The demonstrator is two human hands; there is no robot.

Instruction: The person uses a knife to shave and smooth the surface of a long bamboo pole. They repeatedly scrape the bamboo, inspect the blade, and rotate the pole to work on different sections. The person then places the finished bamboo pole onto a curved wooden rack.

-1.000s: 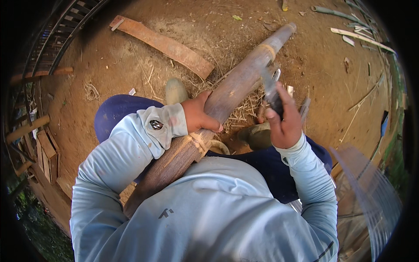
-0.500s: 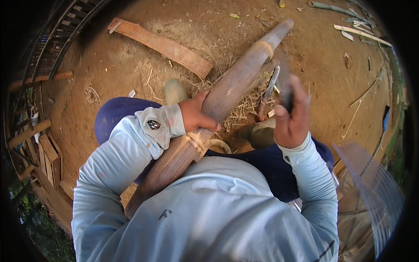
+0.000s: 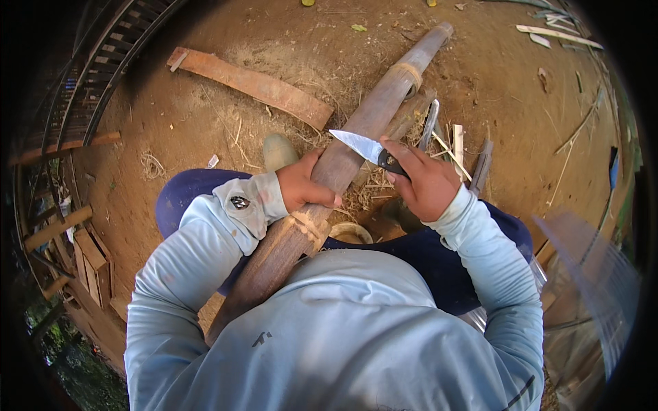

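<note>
A thick brown bamboo pole (image 3: 375,113) slants from beside my left hip up to the far right, with pale scraped rings at its joints. My left hand (image 3: 305,183) is wrapped round it just above the nearer ring. In my right hand (image 3: 428,179) is a knife (image 3: 353,145) with a black handle, gripped in closed fingers. Its bright blade points left and lies over the pole, a little beyond my left hand; whether the edge touches the surface I cannot tell. Below the pole, between my legs, shows the rim of a round container (image 3: 351,233).
A reddish wooden plank (image 3: 253,85) lies on the dirt at the far left. Another blade-like tool (image 3: 430,123) and pale split strips (image 3: 458,147) lie right of the pole. Clear corrugated sheeting (image 3: 589,274) stands at the right. A slatted structure (image 3: 103,68) rises at the left.
My right hand has swung left and inward, bringing the knife from beside the pole to over it. My left hand keeps its hold on the pole.
</note>
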